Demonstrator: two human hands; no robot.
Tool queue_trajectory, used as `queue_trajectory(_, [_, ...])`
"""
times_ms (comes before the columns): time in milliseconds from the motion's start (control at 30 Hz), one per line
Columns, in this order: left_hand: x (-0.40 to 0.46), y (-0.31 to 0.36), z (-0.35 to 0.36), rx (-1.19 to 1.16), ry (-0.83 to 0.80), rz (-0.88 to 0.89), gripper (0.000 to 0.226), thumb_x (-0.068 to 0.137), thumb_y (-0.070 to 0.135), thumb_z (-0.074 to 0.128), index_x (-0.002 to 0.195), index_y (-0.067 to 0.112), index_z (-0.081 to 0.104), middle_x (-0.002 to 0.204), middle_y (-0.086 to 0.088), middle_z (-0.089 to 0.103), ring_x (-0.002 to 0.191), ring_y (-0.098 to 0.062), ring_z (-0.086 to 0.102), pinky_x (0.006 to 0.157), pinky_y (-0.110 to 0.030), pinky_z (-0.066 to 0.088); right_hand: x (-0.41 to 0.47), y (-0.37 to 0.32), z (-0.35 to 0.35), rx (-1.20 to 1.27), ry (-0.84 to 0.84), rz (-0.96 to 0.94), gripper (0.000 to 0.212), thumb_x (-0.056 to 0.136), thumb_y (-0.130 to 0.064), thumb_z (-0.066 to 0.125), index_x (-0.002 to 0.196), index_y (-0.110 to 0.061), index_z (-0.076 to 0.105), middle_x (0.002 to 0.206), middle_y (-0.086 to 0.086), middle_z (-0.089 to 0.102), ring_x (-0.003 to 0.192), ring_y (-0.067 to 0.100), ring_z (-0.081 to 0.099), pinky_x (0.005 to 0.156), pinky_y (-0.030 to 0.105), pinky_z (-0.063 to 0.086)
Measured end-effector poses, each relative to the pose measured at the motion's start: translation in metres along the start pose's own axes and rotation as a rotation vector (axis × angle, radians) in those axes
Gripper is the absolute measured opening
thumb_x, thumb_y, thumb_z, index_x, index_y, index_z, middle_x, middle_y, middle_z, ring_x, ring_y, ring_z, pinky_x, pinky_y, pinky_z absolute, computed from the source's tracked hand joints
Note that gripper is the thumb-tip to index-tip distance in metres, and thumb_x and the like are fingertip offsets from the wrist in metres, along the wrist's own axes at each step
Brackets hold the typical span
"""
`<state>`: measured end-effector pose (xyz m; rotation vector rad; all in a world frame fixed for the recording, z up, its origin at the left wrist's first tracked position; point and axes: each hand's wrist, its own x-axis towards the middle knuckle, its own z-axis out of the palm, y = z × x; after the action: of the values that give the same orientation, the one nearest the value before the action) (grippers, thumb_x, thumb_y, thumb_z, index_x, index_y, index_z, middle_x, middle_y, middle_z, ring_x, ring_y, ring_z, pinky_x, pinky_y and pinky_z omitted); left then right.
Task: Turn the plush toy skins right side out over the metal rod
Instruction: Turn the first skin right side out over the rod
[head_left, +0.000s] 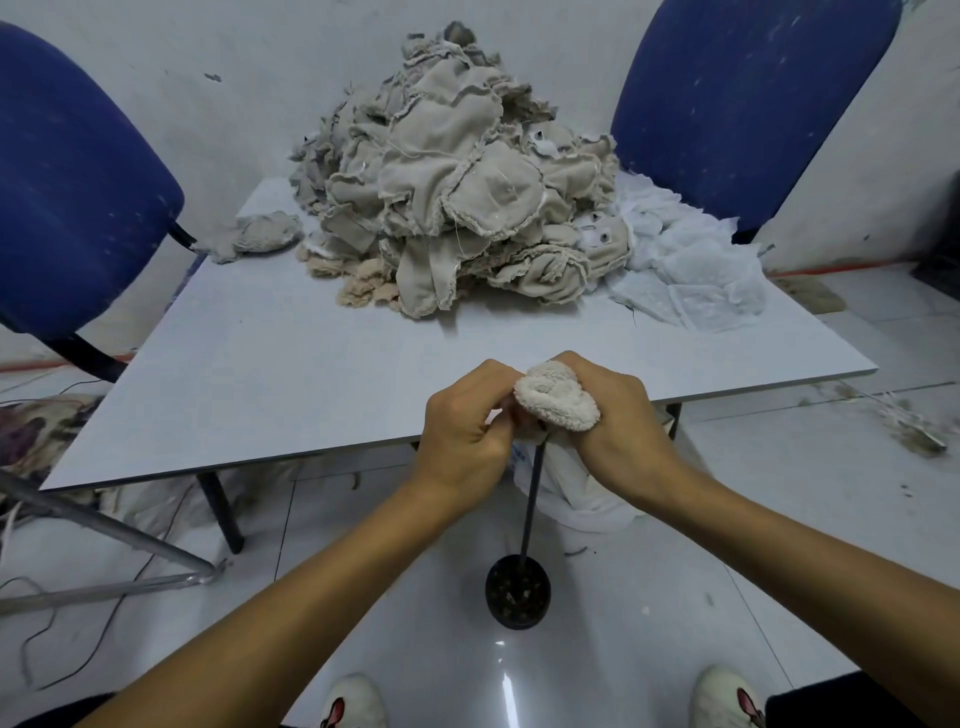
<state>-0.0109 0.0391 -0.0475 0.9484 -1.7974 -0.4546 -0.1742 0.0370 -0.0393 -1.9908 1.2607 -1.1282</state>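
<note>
White tiled floor and a pale grey table (270, 364) carry a tall heap of frayed beige skins (457, 197), while both hands, left hand (467, 421) and right hand (613, 415), clench a fuzzy cream plush skin (558, 397) atop the thin metal rod (532, 499) rising from a round black base (518, 592).

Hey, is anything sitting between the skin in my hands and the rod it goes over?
Nothing visible. The skin is already on top of the rod, gripped by the left hand and right hand. The rod's top is hidden under the skin and fingers, so the contact itself cannot be seen.
</note>
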Motion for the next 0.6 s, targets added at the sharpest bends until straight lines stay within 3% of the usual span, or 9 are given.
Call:
queue_trajectory(133, [0.0,0.002,0.003,0.009,0.015,0.047,0.029,0.07,-0.029,0.052,0.083,-0.008,0.065,0.082,-0.016,0.064,0.076,-0.034,0.061,0.064,-0.048,0.05,-0.005,-0.003,-0.001,-0.004,0.042,-0.008,0.021,0.083,0.004,0.059,0.091,-0.014,0.065,0.082,-0.005,0.069,0.077,0.013,0.062,0.065,0.031,0.049])
queue_trajectory(267, [0.001,0.001,0.003,0.028,0.001,0.034,0.021,0.072,-0.028,0.054,0.08,-0.011,0.061,0.08,-0.018,0.061,0.073,-0.037,0.058,0.063,-0.051,0.049,-0.005,-0.005,-0.002,-0.007,0.042,0.002,0.022,0.083,0.007,0.061,0.091,-0.012,0.066,0.08,-0.003,0.069,0.075,0.015,0.061,0.065,0.035,0.048])
queue_trajectory(433, [0.007,0.001,-0.004,0.01,-0.052,0.029,0.016,0.077,-0.022,0.06,0.085,-0.009,0.056,0.082,-0.015,0.058,0.072,-0.033,0.054,0.063,-0.05,0.047,0.003,-0.006,-0.011,-0.068,-0.054,-0.039,0.018,0.087,-0.004,0.063,0.102,-0.014,0.066,0.093,-0.002,0.068,0.086,0.017,0.061,0.076,0.037,0.048])
queue_trajectory(533, [0.01,-0.002,-0.016,0.106,-0.182,0.149,0.03,0.076,-0.004,0.071,0.099,0.001,0.053,0.09,-0.006,0.057,0.074,-0.022,0.053,0.063,-0.039,0.048,0.009,-0.005,-0.024,-0.199,-0.233,-0.137,0.036,0.088,-0.012,0.071,0.122,-0.021,0.059,0.112,-0.003,0.064,0.098,0.018,0.057,0.083,0.034,0.046])
queue_trajectory(600, [0.01,-0.004,-0.022,0.219,-0.257,0.229,0.041,0.075,0.003,0.072,0.107,0.012,0.047,0.092,-0.008,0.058,0.075,-0.024,0.052,0.063,-0.037,0.046,0.011,0.0,-0.034,-0.345,-0.333,-0.188,0.058,0.086,-0.022,0.076,0.136,-0.027,0.048,0.122,-0.003,0.059,0.104,0.017,0.052,0.087,0.034,0.044])
